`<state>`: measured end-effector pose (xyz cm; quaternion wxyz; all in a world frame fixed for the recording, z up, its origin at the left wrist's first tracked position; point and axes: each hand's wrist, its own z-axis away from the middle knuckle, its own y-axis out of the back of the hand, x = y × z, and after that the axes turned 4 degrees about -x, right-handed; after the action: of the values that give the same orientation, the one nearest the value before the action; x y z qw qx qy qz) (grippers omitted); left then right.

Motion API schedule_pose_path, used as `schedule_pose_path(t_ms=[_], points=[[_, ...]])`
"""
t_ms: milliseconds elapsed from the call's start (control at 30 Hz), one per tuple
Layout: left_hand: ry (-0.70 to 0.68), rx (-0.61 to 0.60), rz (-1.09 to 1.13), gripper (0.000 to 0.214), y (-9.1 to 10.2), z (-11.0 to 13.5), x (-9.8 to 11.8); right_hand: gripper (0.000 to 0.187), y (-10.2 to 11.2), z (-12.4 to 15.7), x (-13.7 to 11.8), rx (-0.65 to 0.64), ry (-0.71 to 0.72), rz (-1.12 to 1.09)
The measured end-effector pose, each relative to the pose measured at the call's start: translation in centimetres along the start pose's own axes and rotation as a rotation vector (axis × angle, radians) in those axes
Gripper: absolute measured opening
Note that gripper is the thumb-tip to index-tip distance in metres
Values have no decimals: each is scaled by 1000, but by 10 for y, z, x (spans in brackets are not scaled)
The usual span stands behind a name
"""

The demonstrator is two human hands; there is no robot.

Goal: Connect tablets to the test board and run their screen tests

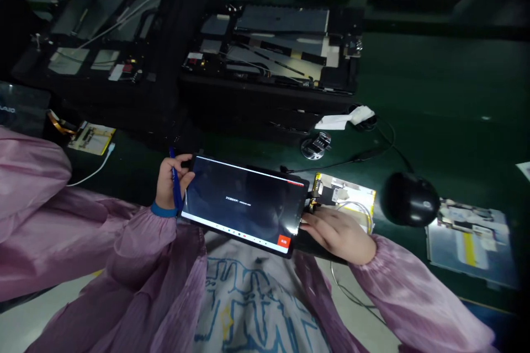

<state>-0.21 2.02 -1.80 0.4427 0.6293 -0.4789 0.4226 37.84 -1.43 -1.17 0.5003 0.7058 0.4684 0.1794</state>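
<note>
A tablet screen [248, 204], lit with a dark picture, a red square near its lower right corner and a row of icons along the bottom, is held tilted in front of my body. My left hand [168, 182] grips its left edge, with a blue pen [175, 182] tucked in the same hand. At the opposite edge my right hand [337, 231] is closed on the screen's lower right side; its fingertips are partly hidden. Just beyond that hand lies a circuit board with yellow edges [360, 194], close to the screen's right edge, with a pale cable looping over it.
Opened device housings [285, 38] stand on black supports at the back. A small round metal stand [316, 146], a black cable [343, 164] and a white paper strip [337, 122] lie ahead. Rightward are a black mouse [409, 199] and another board [472, 242]. A neighbour's pink sleeve [33, 187] shows at left.
</note>
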Motion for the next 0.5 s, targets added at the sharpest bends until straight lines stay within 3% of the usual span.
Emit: schedule_pose_path(t_ms=[367,500], points=[[-114,-18,-128,38,3,-14,0,24,-8,-3,20,3,57,-45],[-146,-2,-207,39,4,-18,-3,18,-3,-3,26,78,13,-75]])
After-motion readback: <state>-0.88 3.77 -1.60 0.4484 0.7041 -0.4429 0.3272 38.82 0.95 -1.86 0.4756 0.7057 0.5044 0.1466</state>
